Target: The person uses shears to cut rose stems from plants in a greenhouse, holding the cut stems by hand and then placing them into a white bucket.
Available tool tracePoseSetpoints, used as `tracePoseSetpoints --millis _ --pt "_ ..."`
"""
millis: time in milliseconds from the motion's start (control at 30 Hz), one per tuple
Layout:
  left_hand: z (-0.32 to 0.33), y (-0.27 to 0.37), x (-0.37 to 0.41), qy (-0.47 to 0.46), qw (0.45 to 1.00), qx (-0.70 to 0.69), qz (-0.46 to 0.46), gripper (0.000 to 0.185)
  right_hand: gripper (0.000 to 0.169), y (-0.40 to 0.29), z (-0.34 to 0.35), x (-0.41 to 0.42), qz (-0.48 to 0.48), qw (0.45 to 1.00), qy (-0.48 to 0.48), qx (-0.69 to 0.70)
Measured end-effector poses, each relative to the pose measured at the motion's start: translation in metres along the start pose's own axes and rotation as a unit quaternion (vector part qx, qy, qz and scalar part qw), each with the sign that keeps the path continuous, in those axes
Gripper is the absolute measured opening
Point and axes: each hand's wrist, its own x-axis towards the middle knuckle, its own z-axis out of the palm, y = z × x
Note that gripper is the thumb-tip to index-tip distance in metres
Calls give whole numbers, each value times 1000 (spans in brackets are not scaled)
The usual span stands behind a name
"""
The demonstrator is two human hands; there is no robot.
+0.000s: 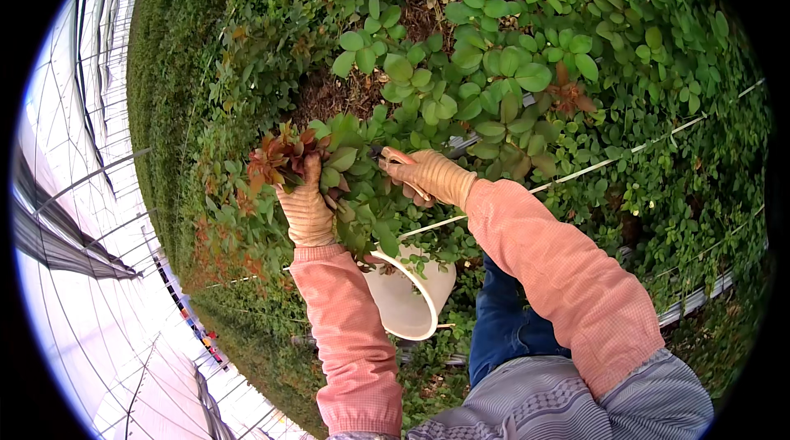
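Observation:
My left hand (308, 208), in a ribbed tan work glove, grips a bunch of leafy shoots (285, 159). They look like rose shoots, with dark red young leaves and green ones. Just to the right, my gloved right hand (439, 177) is closed around pruning shears (402, 156) with orange handles. The dark blades point left into green foliage; leaves partly cover them, so whether a stem lies between them is hidden. Below the hands, a white plastic bucket (445, 285) tilts among the plants, its mouth partly behind my left sleeve and hanging leaves.
A pale cord (595, 169) runs slantwise through the dense bushes (512, 63) at the right. Brown mulch (339, 94) shows between plants. A light rail (697, 303) edges the bed at lower right. Greenhouse sheeting (62, 310) and thin framing stand at the left.

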Motion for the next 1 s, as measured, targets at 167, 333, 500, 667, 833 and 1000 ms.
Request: tracePoseSetpoints --millis 167,333,500,667,833,1000 --pt "-49 78 -15 85 908 -309 -269 45 50 48 -43 -63 -110 989 -83 58" --pt "-54 156 -49 24 919 -307 -245 75 48 69 -61 -124 -69 995 -1 77" --pt "21 157 -95 -25 883 -342 -321 63 35 64 -73 -110 46 998 25 -26" --pt "51 130 -98 -80 932 -203 -290 42 34 58 -71 -82 2 1000 18 12" --pt "84 101 -70 -123 949 -180 -229 35 29 57 -79 -59 38 999 16 16" --pt "120 78 -54 -189 943 -34 -270 27 29 65 -85 -30 41 996 40 63"
